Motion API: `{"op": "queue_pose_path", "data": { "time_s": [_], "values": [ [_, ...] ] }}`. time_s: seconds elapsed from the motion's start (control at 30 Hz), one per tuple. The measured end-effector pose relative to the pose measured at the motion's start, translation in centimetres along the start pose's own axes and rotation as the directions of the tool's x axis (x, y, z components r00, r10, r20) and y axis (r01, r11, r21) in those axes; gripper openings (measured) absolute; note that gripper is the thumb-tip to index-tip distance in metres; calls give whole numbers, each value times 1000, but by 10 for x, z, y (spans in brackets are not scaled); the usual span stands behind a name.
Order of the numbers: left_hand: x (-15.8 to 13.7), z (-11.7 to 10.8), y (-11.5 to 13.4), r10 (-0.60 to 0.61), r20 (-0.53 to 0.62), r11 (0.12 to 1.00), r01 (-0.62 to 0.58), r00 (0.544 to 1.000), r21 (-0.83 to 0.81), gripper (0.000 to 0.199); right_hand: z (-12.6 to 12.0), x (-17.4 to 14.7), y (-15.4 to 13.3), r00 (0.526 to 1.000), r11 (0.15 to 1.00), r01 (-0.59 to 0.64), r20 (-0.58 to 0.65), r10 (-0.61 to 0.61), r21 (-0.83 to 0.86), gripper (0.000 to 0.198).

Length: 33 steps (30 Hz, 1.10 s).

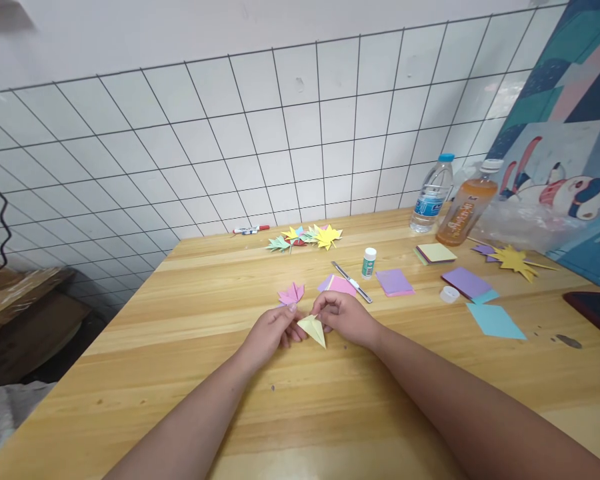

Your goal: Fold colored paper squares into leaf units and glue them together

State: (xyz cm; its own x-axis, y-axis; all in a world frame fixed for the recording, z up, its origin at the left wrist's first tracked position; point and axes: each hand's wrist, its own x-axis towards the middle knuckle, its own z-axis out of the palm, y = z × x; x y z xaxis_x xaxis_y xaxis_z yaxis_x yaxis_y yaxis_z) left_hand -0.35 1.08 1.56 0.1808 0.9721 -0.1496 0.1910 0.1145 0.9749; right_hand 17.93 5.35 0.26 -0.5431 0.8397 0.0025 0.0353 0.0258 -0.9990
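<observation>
Between my two hands, just above the wooden table, is a pale yellow folded paper piece (313,329) with its point hanging toward me. My left hand (275,328) grips its left edge between thumb and fingers. At the upper right edge, my right hand (344,315) pinches the paper with bent fingers. A pink folded paper leaf (291,293) lies right behind my left hand. Past my right hand sit a stack of pink paper squares (341,285) and a craft knife (353,282).
Folded paper leaves (327,237) and markers (251,230) lie toward the wall. A small glue bottle (369,263), purple squares (395,282), a blue sheet (496,321) and a white cap (449,295) are rightward. A water bottle (433,195) and an orange drink bottle (469,205) stand behind.
</observation>
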Motion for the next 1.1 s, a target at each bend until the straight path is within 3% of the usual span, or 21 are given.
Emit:
{"op": "queue_pose_path", "data": {
  "time_s": [0.23, 0.37, 0.47, 0.6, 0.77, 1.1],
  "values": [
    [1, 2, -3, -25, 79, 998, 19, 997, 67, 36, 1, 0, 2, 999, 993, 37, -13, -39, -112, 9],
    [0, 3, -5, 11, 54, 994, -16, 998, 107, 33, 1, -1, -5, 997, 998, -65, -51, 64, -8, 22],
    [-2, 5, -5, 60, 37, 980, -66, 998, 187, 30, 3, -1, -9, 990, 989, -133, -48, 130, -58, 18],
    [-3, 7, -7, 110, 22, 952, -112, 994, 284, 26, 4, -3, -10, 994, 967, -103, -62, 91, -232, 15],
    [-1, 5, -8, 94, 25, 949, -97, 995, 301, 26, 3, -2, -7, 992, 960, -122, -44, 114, -253, 18],
    [-2, 8, -3, 92, 16, 977, -93, 996, 193, 27, 4, -3, -2, 998, 953, -4, -58, -15, -302, 18]
  ]
}}
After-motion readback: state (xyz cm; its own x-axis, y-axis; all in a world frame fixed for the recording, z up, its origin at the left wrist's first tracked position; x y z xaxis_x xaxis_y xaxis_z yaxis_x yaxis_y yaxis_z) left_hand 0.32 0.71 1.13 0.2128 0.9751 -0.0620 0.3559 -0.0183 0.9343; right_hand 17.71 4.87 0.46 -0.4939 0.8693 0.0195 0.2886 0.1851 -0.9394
